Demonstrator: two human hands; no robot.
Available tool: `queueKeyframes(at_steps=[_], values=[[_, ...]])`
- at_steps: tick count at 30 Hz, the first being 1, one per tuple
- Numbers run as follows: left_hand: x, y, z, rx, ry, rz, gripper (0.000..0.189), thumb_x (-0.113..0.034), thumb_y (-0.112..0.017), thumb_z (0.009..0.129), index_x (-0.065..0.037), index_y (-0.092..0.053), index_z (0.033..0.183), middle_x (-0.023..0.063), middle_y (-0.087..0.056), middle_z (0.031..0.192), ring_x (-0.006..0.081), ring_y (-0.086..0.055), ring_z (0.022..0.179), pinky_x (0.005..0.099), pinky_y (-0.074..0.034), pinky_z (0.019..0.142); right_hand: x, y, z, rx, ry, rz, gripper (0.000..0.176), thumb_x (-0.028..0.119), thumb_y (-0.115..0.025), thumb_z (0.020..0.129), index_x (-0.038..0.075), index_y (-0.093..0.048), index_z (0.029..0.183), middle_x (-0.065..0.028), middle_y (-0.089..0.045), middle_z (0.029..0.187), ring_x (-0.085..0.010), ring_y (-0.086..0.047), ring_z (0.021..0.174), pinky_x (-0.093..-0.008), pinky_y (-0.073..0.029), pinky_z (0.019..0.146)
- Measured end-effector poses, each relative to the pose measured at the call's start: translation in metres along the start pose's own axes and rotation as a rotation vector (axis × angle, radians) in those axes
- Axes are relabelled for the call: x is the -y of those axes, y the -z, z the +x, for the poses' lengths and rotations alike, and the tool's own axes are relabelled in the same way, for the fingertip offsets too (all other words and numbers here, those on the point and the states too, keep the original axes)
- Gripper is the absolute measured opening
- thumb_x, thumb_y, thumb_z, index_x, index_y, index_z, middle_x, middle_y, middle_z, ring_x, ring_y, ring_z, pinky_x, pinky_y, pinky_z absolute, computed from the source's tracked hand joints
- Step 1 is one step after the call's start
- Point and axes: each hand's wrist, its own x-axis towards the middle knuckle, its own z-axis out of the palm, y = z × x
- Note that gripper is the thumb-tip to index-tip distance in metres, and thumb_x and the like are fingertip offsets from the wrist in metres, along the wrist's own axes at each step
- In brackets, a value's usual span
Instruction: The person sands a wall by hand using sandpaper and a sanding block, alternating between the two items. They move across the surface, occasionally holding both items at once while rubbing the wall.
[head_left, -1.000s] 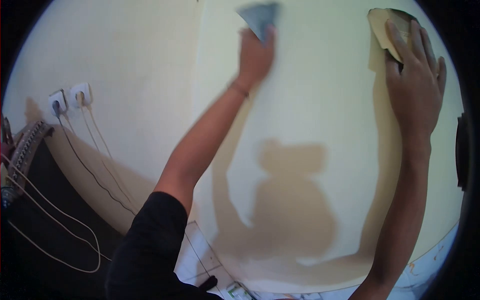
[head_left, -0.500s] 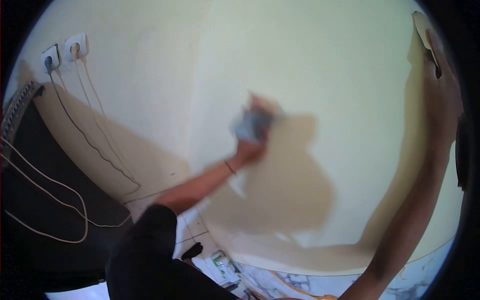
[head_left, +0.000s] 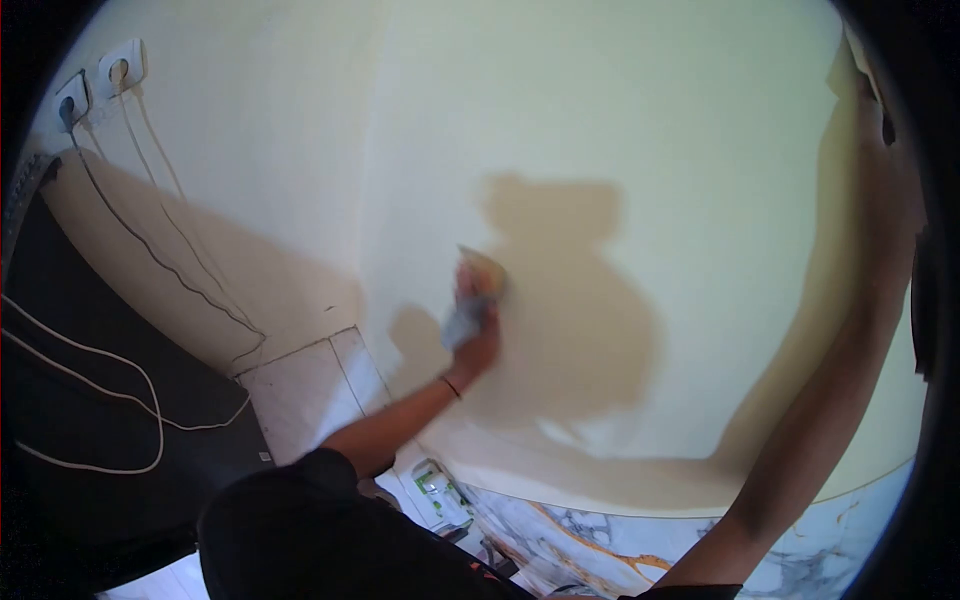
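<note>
Blue-grey and blurred, a thin sheet (head_left: 462, 322) sits in the left hand (head_left: 479, 340), above the green-and-white pack (head_left: 440, 490) on the floor. The fingers of that hand look bent around the sheet, with a tan patch showing past their tips; the blur is too strong to tell which fingers pinch it, or whether it touches the pale wall (head_left: 720, 220) behind. A dark band (head_left: 450, 386) rings the wrist.

Far up and to the right of the pack, the right hand (head_left: 893, 190) lies along the dim edge of the view, near a thin, pale piece (head_left: 866, 50). Whether its fingers are spread or pressed together I cannot tell.

A marbled border (head_left: 620, 540) runs along the wall's base to the right of the pack. Up and to the left of the pack are two plugged-in sockets (head_left: 122, 67); lower on that same side, a white cord (head_left: 158, 420) loops across a large dark panel (head_left: 100, 330).
</note>
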Motion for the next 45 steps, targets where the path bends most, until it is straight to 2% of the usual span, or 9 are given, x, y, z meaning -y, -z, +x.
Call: queueKeyframes(at_steps=[6, 8, 9, 16, 24, 28, 35, 42, 45], values=[[-0.018, 0.028, 0.19, -0.041, 0.366, -0.541, 0.045, -0.03, -0.037, 0.097, 0.006, -0.047, 0.12, 0.025, -0.038, 0.133, 0.0355, -0.031, 0.129, 0.0381, -0.017, 0.109, 0.003, -0.001, -0.002, -0.275, -0.145, 0.28, 0.046, 0.043, -0.036, 0.09, 0.032, -0.039, 0.135, -0.0024, -0.043, 0.137, -0.0259, -0.039, 0.128, -0.0373, -0.028, 0.107], [-0.022, 0.004, 0.173, -0.137, 0.009, -0.271, 0.04, -0.028, -0.042, 0.096, 0.007, -0.046, 0.116, 0.0182, -0.052, 0.113, 0.0212, -0.047, 0.102, 0.0344, -0.038, 0.089, -0.034, -0.029, 0.025, -0.391, 0.15, 0.453, 0.046, 0.034, -0.038, 0.09, 0.024, -0.041, 0.134, -0.0135, -0.037, 0.139, -0.0309, -0.032, 0.131, -0.045, -0.022, 0.107], [-0.062, 0.021, 0.148, -0.215, -0.215, 0.022, 0.046, -0.024, -0.043, 0.094, 0.001, -0.04, 0.132, 0.0259, -0.027, 0.142, 0.0377, -0.02, 0.134, 0.0431, -0.013, 0.11, -0.044, -0.039, 0.034, -0.51, 0.478, 0.606, 0.045, 0.026, -0.041, 0.089, 0.015, -0.043, 0.133, -0.0246, -0.032, 0.14, -0.0359, -0.025, 0.134, -0.0527, -0.017, 0.108], [-0.015, 0.043, 0.072, 0.275, -0.382, -0.009, 0.048, -0.018, -0.046, 0.089, -0.012, -0.038, 0.137, 0.0264, -0.016, 0.145, 0.0443, -0.015, 0.134, 0.0502, -0.017, 0.108, -0.031, -0.007, 0.004, -0.37, 0.179, 0.256, 0.046, 0.03, -0.034, 0.09, 0.015, -0.045, 0.132, -0.0208, -0.032, 0.142, -0.0346, -0.026, 0.134, -0.0522, -0.016, 0.109], [-0.065, 0.051, 0.345, -0.041, -0.715, -0.183, 0.048, -0.028, -0.041, 0.095, 0.004, -0.038, 0.131, 0.0235, -0.038, 0.136, 0.0317, -0.035, 0.128, 0.0381, -0.024, 0.106, -0.027, -0.001, -0.007, -0.433, 0.229, 0.244, 0.046, 0.028, -0.039, 0.086, 0.014, -0.05, 0.128, -0.018, -0.038, 0.139, -0.0357, -0.031, 0.131, -0.0574, -0.018, 0.106], [-0.072, 0.079, 0.471, -0.108, -0.328, -0.226, 0.038, -0.029, -0.048, 0.093, 0.007, -0.055, 0.101, 0.0236, -0.064, 0.086, 0.0385, -0.061, 0.084, 0.0402, -0.046, 0.074, -0.014, 0.002, 0.001, -0.386, 0.123, 0.223, 0.045, 0.035, -0.041, 0.088, 0.014, -0.051, 0.127, -0.0183, -0.036, 0.14, -0.0347, -0.03, 0.132, -0.0565, -0.016, 0.108], [0.04, 0.036, 0.36, -0.131, -0.736, -0.051, 0.044, -0.011, -0.043, 0.09, -0.002, -0.039, 0.133, 0.02, -0.032, 0.142, 0.0355, -0.027, 0.133, 0.044, -0.017, 0.11, -0.007, 0.005, 0.032, -0.326, 0.111, 0.165, 0.055, 0.05, -0.034, 0.091, 0.016, -0.044, 0.133, -0.0178, -0.03, 0.143, -0.0338, -0.025, 0.134, -0.0538, -0.014, 0.109], [0.015, 0.093, 0.433, -0.08, -0.408, -0.383, 0.041, -0.014, -0.043, 0.091, 0.004, -0.042, 0.128, 0.0241, -0.038, 0.136, 0.0342, -0.032, 0.13, 0.0396, -0.019, 0.109, 0.05, 0.019, 0.137, -0.293, 0.201, 0.131, 0.059, 0.052, -0.025, 0.093, 0.016, -0.035, 0.138, -0.0164, -0.022, 0.147, -0.0324, -0.017, 0.137, -0.0529, -0.01, 0.11], [0.041, 0.081, 0.437, -0.166, -0.584, -0.102, 0.043, -0.015, -0.046, 0.091, 0.0, -0.041, 0.131, 0.0243, -0.034, 0.139, 0.0361, -0.029, 0.132, 0.0423, -0.019, 0.109, 0.114, 0.037, 0.145, -0.286, 0.128, 0.244, 0.059, 0.052, -0.021, 0.093, 0.016, -0.034, 0.138, -0.015, -0.018, 0.148, -0.0318, -0.015, 0.137, -0.0523, -0.006, 0.111]])
